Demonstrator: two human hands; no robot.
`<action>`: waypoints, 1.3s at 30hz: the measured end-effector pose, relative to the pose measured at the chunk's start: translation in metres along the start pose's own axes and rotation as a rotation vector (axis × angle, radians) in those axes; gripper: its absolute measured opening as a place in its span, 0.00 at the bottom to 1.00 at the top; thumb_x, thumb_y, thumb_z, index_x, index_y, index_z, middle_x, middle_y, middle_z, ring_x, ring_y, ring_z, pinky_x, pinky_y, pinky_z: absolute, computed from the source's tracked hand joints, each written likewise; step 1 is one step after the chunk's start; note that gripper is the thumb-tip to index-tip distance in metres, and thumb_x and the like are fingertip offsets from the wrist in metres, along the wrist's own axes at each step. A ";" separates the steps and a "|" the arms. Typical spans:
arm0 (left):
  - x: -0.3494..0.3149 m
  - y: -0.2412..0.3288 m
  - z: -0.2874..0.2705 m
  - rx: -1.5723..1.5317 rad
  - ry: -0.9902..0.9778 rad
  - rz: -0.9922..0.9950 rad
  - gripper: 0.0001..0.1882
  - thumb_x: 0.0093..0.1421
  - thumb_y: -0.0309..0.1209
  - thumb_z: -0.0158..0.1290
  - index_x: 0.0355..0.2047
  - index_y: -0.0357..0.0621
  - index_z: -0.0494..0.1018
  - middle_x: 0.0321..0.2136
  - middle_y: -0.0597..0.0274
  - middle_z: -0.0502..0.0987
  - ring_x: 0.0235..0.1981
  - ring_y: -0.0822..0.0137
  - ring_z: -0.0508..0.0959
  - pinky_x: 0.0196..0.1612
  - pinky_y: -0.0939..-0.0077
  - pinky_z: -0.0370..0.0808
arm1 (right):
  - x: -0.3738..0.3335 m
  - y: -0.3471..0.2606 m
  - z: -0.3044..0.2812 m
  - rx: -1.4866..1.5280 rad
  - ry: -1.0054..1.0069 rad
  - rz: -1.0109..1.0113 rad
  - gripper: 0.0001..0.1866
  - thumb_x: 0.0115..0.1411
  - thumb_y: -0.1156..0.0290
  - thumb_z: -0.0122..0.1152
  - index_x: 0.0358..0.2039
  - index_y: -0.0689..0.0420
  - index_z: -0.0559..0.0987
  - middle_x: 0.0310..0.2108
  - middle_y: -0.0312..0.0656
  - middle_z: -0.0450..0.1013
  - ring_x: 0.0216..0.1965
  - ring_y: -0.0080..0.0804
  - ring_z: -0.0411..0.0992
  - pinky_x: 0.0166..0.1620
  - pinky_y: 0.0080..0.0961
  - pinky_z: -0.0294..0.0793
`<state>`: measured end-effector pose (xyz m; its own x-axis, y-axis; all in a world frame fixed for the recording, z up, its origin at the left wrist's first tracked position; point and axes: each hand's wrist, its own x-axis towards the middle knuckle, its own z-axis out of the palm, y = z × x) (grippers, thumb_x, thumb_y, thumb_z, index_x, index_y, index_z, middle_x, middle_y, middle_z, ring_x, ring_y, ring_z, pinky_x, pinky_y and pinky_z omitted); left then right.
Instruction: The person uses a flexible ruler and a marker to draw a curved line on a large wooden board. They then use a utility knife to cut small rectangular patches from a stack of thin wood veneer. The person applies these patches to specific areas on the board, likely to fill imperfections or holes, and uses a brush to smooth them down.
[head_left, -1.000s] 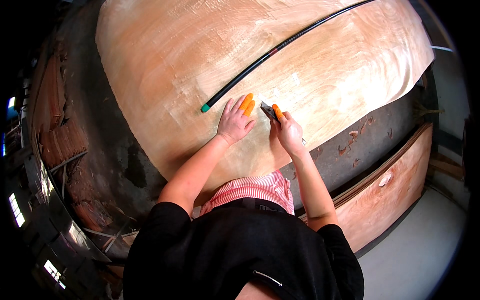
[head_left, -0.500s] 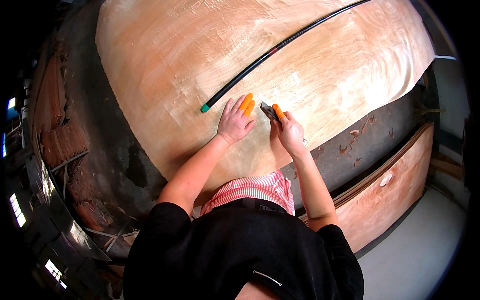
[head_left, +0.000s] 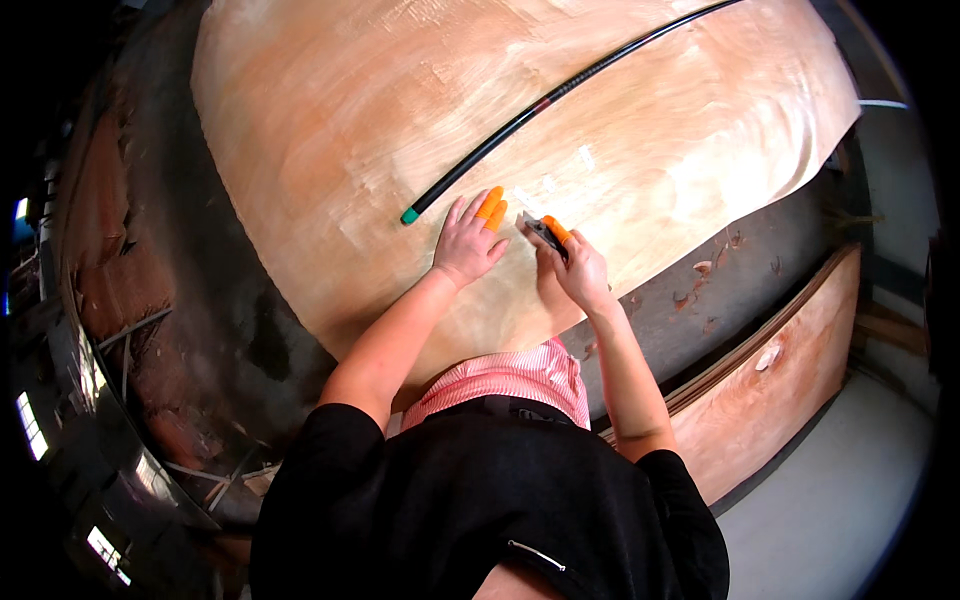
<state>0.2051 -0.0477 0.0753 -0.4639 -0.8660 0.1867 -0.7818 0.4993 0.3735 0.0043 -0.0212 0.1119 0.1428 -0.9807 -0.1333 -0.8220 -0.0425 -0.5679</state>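
R grip (head_left: pixel 582 268): closed round a knife (head_left: pixel 544 236), pinching its handle, orange finger cover (head_left: pixel 556 230) along the top; blade runs ahead & to L. Tip at or just over the wood sheet (head_left: pixel 330 200); can't tell from here if it bites.

L grip (head_left: pixel 466 246), just L of blade: palm down on same sheet, fingers a bit spread, nothing pinched, 2 orange covers (head_left: pixel 489 203) on it.

Step in hand, my read: fine knife work on one small spot, R cutting or scraping, L bracing. Next move prob. calls for short, light strokes, sheet pressed flat, L fingertips & thumb well out of blade's line; they're close.

Farther out: pale patches (head_left: pixel 584 156) ahead of R grip, tape or glare, can't tell. Black rod (head_left: pixel 541 104), green end, lies on sheet beyond L grip, running off up & R. Past sheet's edge, R of R grip: brown scraps (head_left: pixel 702 268), then stack of curved sheets (head_left: pixel 770 400).
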 end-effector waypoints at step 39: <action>-0.408 -0.020 -0.133 -0.120 0.229 -0.659 0.16 0.43 0.43 0.55 0.23 0.43 0.72 0.19 0.51 0.73 0.23 0.52 0.74 0.27 0.64 0.70 | -0.352 -0.079 0.143 -0.073 -0.360 0.055 0.14 0.52 0.63 0.46 0.38 0.51 0.71 0.21 0.42 0.71 0.26 0.39 0.70 0.29 0.33 0.67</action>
<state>0.4651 0.2918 0.1129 0.1997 -0.9774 0.0690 -0.8121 -0.1257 0.5698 0.0976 0.3545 0.0872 0.2716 -0.8528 -0.4462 -0.8689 -0.0179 -0.4946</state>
